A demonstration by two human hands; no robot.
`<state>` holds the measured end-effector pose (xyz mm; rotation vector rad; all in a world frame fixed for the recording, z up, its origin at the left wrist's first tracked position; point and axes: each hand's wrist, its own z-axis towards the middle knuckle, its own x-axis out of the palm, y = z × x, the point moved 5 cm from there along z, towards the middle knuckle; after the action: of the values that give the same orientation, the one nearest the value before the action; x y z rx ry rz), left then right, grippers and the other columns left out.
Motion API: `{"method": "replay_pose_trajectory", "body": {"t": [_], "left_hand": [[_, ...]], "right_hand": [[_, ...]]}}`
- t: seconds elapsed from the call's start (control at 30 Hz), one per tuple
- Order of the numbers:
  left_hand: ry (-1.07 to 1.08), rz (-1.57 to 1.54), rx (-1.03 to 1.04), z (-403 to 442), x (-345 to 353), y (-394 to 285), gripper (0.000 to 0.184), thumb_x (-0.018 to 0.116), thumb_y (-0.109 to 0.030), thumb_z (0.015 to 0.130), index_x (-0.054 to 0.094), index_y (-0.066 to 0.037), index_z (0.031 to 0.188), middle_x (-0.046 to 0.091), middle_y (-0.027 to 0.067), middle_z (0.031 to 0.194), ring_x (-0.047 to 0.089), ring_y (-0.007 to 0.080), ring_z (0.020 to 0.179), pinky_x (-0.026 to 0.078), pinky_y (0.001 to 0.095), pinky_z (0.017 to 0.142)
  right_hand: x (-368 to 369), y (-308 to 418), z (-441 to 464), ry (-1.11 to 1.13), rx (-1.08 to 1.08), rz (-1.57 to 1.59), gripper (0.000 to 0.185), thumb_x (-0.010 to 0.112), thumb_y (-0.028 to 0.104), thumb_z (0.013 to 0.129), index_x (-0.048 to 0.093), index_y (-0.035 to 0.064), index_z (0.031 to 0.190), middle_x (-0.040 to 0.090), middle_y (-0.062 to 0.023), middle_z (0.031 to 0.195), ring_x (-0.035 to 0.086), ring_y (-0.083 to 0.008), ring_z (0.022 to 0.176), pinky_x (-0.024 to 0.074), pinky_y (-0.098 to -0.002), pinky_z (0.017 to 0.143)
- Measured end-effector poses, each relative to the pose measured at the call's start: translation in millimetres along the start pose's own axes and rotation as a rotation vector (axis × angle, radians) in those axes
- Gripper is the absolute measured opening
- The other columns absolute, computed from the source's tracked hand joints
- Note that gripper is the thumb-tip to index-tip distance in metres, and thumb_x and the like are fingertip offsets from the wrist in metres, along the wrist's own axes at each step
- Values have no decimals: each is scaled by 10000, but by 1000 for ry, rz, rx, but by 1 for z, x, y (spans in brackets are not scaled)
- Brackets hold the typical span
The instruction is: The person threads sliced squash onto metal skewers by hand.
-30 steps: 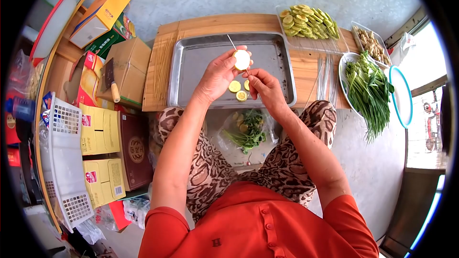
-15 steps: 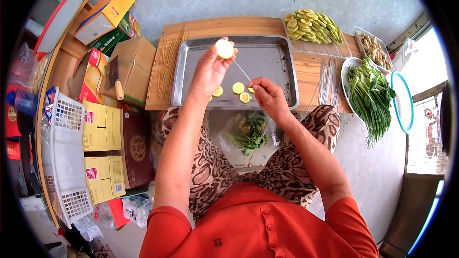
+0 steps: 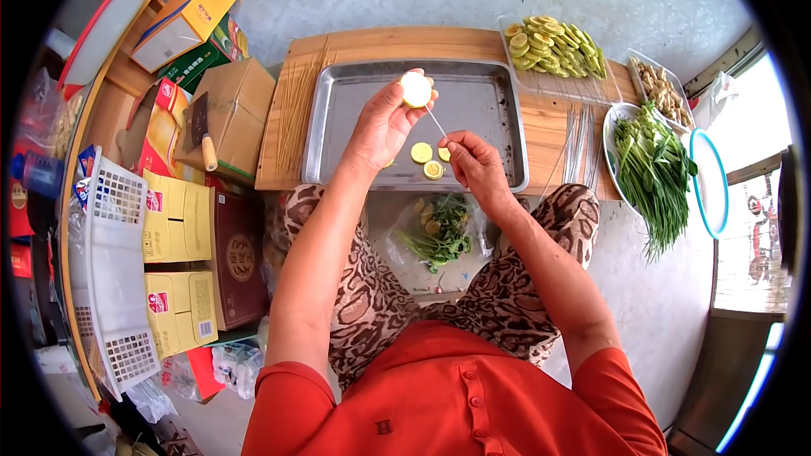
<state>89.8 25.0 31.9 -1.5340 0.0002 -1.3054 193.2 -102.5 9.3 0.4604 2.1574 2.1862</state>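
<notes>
Over the metal tray [image 3: 355,171], my left hand [image 3: 390,122] is closed around a pale round zucchini slice [image 3: 416,89] with a yellow-green rim. My right hand [image 3: 477,165] pinches a thin metal skewer [image 3: 437,123], which slants up to the slice; whether its tip has gone in is hidden by my left fingers. Several smaller zucchini slices [image 3: 421,152] lie in the tray below my hands, some partly covered by them.
A plastic tray of zucchini slices [image 3: 553,46] sits at the back right of the wooden table [image 3: 541,131]. Metal skewers [image 3: 579,148] and bamboo sticks [image 3: 296,110] lie either side. A bowl of greens [image 3: 646,160] is farther right; cardboard boxes [image 3: 236,114] and a cleaver [image 3: 203,131] stand left.
My left hand has shifted right with the zucchini slice, closer to my right hand. Less of the skewer shows between the hands now.
</notes>
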Motion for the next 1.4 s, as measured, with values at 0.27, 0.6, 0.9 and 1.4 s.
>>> {"method": "replay_pose_trajectory", "body": {"t": [0.27, 0.6, 0.9, 1.4], "left_hand": [[54, 100, -47, -3, 7, 3, 507, 641, -314, 858, 514, 1, 1234, 591, 115, 1146, 573, 248, 1056, 459, 341, 923], [115, 109, -188, -4, 11, 28, 478, 610, -274, 884, 497, 10, 1251, 566, 146, 1187, 556, 258, 1093, 441, 369, 955], [-148, 658, -242, 13, -39, 44, 369, 588, -283, 895, 553, -54, 1182, 610, 101, 1089, 605, 244, 973, 486, 380, 826], [128, 1900, -222, 0, -79, 97, 384, 594, -48, 786, 551, -121, 1160, 558, 119, 1096, 573, 285, 984, 474, 381, 838]], "right_hand": [[0, 8, -2, -25, 8, 17, 132, 505, 118, 953, 609, 38, 947, 366, 84, 605, 303, -15, 530, 245, -184, 462], [-6, 10, 2, -70, 15, 5, 164, 492, 183, 963, 601, 61, 978, 393, 68, 577, 317, -27, 486, 243, -180, 440], [-35, 9, 7, -218, 68, 206, 150, 509, 161, 940, 597, 44, 977, 455, 21, 609, 355, -57, 481, 275, -193, 432], [-48, 15, -10, -133, 119, 76, 186, 463, 161, 952, 585, 30, 1004, 440, 17, 565, 367, -63, 457, 292, -205, 422]]}}
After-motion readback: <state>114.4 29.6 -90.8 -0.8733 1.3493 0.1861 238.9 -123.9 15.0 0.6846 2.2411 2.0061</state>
